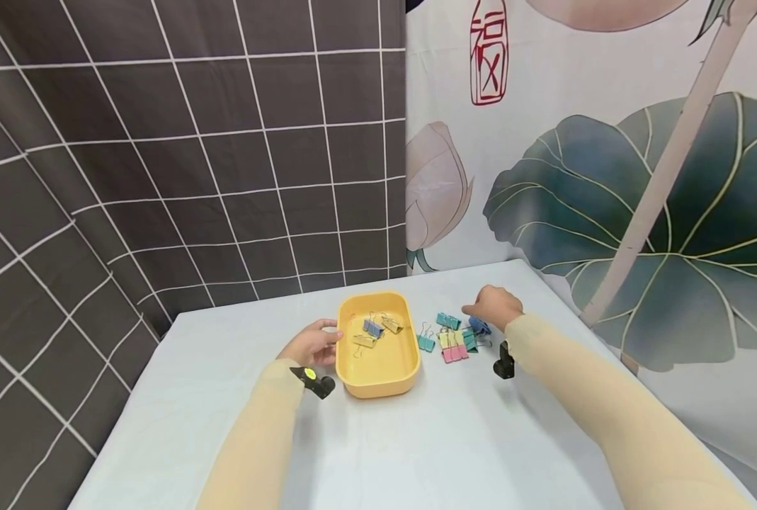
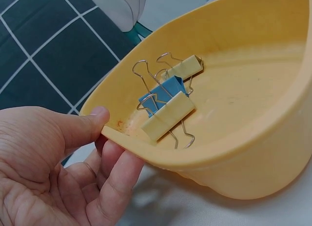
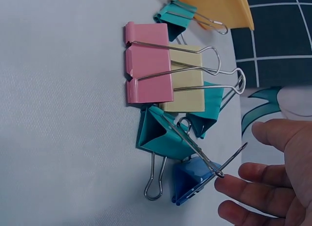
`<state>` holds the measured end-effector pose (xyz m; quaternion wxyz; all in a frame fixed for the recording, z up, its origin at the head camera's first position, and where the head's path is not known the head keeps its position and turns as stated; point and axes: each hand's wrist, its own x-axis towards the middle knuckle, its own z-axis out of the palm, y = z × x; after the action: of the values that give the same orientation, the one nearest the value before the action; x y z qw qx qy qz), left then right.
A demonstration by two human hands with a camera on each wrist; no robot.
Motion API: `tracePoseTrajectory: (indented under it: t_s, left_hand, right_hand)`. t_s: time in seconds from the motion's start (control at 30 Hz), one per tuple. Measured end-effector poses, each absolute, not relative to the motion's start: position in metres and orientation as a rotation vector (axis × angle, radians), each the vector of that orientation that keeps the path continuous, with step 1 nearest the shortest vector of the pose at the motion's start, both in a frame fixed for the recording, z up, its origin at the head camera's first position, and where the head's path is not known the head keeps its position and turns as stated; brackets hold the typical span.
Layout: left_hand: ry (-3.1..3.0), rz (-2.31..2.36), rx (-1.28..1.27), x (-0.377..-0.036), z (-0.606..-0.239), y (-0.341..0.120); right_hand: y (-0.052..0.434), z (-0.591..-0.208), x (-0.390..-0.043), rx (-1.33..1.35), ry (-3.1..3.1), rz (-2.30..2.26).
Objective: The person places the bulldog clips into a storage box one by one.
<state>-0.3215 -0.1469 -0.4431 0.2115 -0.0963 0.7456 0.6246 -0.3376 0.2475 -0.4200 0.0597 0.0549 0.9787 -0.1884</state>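
My left hand [image 1: 311, 345] holds the near-left rim of a yellow plastic tub [image 2: 243, 138], thumb over the edge and fingers below it. Inside the tub lie a blue binder clip [image 2: 163, 92] and two pale yellow ones, one of them a yellow clip [image 2: 170, 116] nearest the rim. Over on the right, my right hand [image 3: 273, 172] reaches to a blue binder clip [image 3: 190, 179], its thumb and fingers spread apart. One fingertip is right at that clip's wire handle. Beside it is a green binder clip [image 3: 163, 135] with its wire handles out.
The loose clips sit on a white-covered table [image 1: 384, 453] right of the tub: a pink clip [image 3: 148, 65], a cream clip [image 3: 187, 79] and several green ones. A dark checked cloth [image 1: 225, 163] hangs behind, with a lotus-print cloth [image 1: 442, 85] to its right.
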Motion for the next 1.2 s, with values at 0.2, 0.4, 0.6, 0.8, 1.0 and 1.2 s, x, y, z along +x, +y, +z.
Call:
tracePoseTrajectory:
  t_s: [0.2, 0.4, 0.6, 0.8, 1.0, 1.2]
  left_hand:
    - [2.075, 1.730, -0.266, -0.322, -0.443, -0.146]
    - [2.075, 1.720, -0.282, -0.322, -0.443, -0.145]
    - [2.070, 1.721, -0.291, -0.323, -0.444, -0.146]
    - [2.056, 1.743, -0.281, -0.323, -0.445, -0.147]
    - [2.060, 1.752, -0.277, -0.322, -0.446, -0.147]
    - [2.058, 1.751, -0.274, -0.323, -0.446, -0.147]
  right_hand:
    - [0.248, -0.422, -0.338, 0.157, 2.953, -0.544]
    - [0.249, -0.424, -0.338, 0.150, 2.955, -0.547]
    - [0.247, -0.423, -0.337, 0.142, 2.960, -0.516]
    - [0.248, -0.422, -0.338, 0.120, 2.980, -0.483]
    - [0.252, -0.422, -0.336, 0.115, 3.000, -0.479]
    - [0.259, -0.420, -0.338, 0.155, 3.014, -0.479]
